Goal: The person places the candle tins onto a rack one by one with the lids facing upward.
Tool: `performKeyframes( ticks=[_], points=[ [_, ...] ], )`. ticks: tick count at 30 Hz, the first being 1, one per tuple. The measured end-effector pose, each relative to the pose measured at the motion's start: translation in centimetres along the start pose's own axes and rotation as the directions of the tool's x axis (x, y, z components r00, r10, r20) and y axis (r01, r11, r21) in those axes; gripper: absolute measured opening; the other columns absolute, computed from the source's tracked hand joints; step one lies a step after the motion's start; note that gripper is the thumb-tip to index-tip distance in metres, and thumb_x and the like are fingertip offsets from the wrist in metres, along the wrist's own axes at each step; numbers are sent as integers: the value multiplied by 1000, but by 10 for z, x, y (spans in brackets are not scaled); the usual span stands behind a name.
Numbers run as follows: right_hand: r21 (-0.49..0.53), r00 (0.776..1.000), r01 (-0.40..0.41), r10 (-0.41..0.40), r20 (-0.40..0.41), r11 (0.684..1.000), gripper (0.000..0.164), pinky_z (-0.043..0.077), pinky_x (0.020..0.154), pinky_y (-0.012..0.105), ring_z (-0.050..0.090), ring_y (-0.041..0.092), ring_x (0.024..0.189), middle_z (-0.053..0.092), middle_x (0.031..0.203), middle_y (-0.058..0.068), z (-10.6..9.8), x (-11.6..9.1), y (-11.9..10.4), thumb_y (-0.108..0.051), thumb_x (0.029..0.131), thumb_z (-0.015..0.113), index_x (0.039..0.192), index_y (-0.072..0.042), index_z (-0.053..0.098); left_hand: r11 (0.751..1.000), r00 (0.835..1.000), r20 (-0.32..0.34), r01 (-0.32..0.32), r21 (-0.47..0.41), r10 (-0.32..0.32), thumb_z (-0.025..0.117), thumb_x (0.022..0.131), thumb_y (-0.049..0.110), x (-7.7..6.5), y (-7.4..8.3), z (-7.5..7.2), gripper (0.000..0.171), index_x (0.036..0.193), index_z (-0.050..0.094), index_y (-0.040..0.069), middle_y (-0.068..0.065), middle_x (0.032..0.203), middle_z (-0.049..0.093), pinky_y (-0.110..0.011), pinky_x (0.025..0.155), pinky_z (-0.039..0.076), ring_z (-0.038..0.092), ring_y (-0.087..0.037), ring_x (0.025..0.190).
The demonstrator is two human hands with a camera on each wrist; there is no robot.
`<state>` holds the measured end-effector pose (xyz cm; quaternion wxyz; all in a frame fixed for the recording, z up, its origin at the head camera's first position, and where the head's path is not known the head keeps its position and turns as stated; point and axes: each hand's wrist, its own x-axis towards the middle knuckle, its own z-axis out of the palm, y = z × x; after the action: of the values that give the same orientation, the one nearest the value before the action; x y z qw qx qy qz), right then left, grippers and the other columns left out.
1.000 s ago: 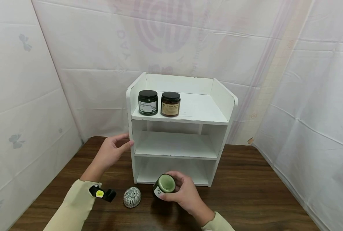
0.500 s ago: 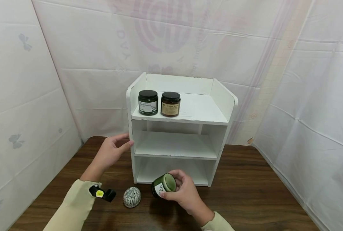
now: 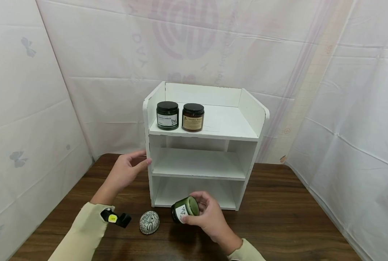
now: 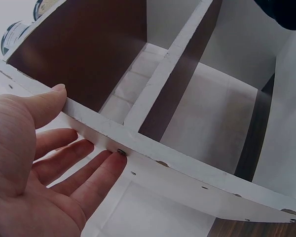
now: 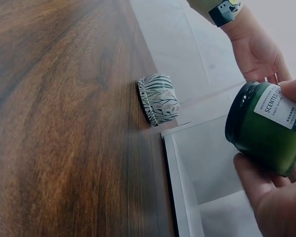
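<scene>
My right hand [image 3: 210, 217] grips a green glass scented candle jar [image 3: 184, 209] just above the table, before the shelf's bottom opening. In the right wrist view the jar [image 5: 269, 126] lies tilted on its side, its dark lid pointing away from the palm and its white label showing. My left hand [image 3: 125, 170] rests on the left side of the white shelf [image 3: 198, 137]; in the left wrist view its fingertips touch the outer panel and the thumb [image 4: 52, 101] lies at the front edge. Left of the jar sits a small leaf-patterned tin [image 3: 149, 223].
On the shelf's top level, a dark green candle jar [image 3: 167, 121] and a brown candle jar [image 3: 192, 123] stand side by side at the front left. The dark wooden table [image 3: 278, 217] carries everything. White sheets [image 3: 99, 54] hang behind and at both sides.
The right hand has turned the candle jar from base-up toward its side, so more of the label shows. The left hand, shelf and tin have stayed in place.
</scene>
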<state>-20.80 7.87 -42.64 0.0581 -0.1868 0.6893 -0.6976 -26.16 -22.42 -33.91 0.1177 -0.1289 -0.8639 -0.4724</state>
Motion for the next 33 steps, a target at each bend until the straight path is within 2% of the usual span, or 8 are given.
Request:
performKeyframes(
  ticks=[4, 7, 12, 19, 29, 33],
  points=[
    [-66, 1000, 18, -18, -4, 998, 62, 58, 84, 25, 69, 17, 100, 70, 118, 15, -2, 1, 0, -2, 72, 90, 128, -1, 63, 1000, 1000, 1, -2, -3, 2, 63, 101, 45, 0, 0, 0, 61, 147, 55, 6, -18, 142, 63, -56, 103, 51, 62, -36, 127],
    [-73, 1000, 22, -21, 4, 997, 61, 58, 85, 25, 69, 18, 101, 70, 117, 14, -3, 2, 0, -2, 72, 90, 127, -2, 64, 1000, 1000, 2, -2, -6, 2, 63, 101, 45, 0, 0, 0, 61, 147, 55, 7, -18, 142, 63, -56, 103, 51, 62, -36, 126],
    [-43, 1000, 24, -23, 11, 999, 62, 58, 86, 26, 69, 20, 103, 70, 117, 14, -3, 3, -1, -1, 72, 89, 127, 0, 62, 1000, 1000, 5, -1, -12, 1, 64, 101, 45, 1, 0, 0, 62, 148, 55, 6, -18, 143, 62, -56, 103, 51, 62, -36, 127],
    [2, 999, 31, -31, 26, 1000, 67, 58, 88, 26, 69, 16, 105, 69, 121, 17, -2, 2, -4, 3, 73, 87, 135, 2, 60, 1000, 1000, 7, -9, -17, 9, 64, 101, 44, 1, -1, 0, 61, 148, 55, 6, -17, 143, 62, -56, 102, 52, 63, -37, 126],
    [76, 998, 35, -39, 51, 996, 63, 61, 83, 30, 72, 19, 100, 69, 115, 18, -1, 1, -7, 5, 74, 85, 129, 11, 53, 1000, 1000, 7, -5, -13, 5, 64, 101, 45, 0, 0, 0, 61, 147, 55, 6, -17, 143, 62, -56, 102, 52, 62, -36, 126],
    [94, 999, 14, -19, 50, 995, 63, 61, 84, 32, 72, 22, 103, 68, 117, 18, -1, 1, -7, 7, 74, 83, 127, 12, 50, 1000, 1000, 7, 1, -8, -1, 64, 101, 46, 0, 1, -1, 63, 148, 54, 5, -18, 144, 61, -56, 103, 51, 62, -36, 127]
  ],
)
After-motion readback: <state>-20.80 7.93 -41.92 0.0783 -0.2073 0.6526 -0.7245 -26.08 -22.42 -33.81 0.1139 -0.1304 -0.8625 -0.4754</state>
